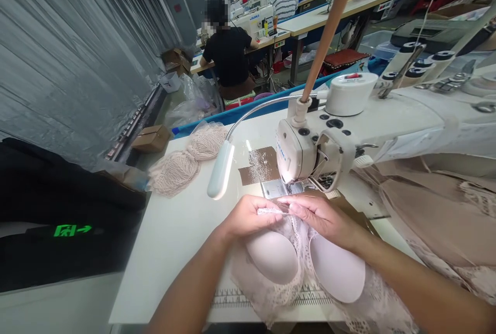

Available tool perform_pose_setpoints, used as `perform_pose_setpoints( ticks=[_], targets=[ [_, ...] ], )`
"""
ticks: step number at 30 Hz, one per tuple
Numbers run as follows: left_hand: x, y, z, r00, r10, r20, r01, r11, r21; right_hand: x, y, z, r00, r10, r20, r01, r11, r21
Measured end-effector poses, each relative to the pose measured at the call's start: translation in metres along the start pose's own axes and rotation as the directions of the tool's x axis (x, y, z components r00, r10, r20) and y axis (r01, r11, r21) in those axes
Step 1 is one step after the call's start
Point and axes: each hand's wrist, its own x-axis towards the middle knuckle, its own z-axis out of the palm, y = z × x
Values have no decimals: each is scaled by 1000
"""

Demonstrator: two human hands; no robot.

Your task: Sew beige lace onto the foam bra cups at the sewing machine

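Note:
A pale pink lace bra [273, 259] with two moulded cups lies at the table's front edge, its lace hanging toward me. My left hand [250, 215] pinches the folded lace edge between thumb and fingers. From the other side, my right hand [320, 215] closes on the same edge, thumb on top and fingers stretched toward the left hand. Both hands meet just in front of the sewing machine's [296, 153] needle area. The needle plate [273, 189] shows behind the fingers. Part of the lace edge is hidden under the hands.
A lamp [220, 171] on a bendable neck hangs left of the machine head. Beige lace cups [174, 172] lie at the table's [155, 251] back left. More beige fabric [437, 194] is heaped at right. Thread cones [413, 67] stand behind. A person [228, 55] sits at another machine.

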Motion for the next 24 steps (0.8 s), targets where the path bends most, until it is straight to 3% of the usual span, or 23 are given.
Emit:
perform_pose_setpoints(
  ticks=[11,18,24],
  targets=[
    [3,-8,0,996,-58,-66,57,998,-21,0,-10,0,998,65,23,-64,996,-56],
    [4,-8,2,997,-67,-45,69,997,38,1,-16,1,999,-13,36,14,1000,-19],
    [2,-5,2,997,-72,-9,72,996,58,1,-16,3,1000,-4,-10,4,1000,-2]
  ],
)
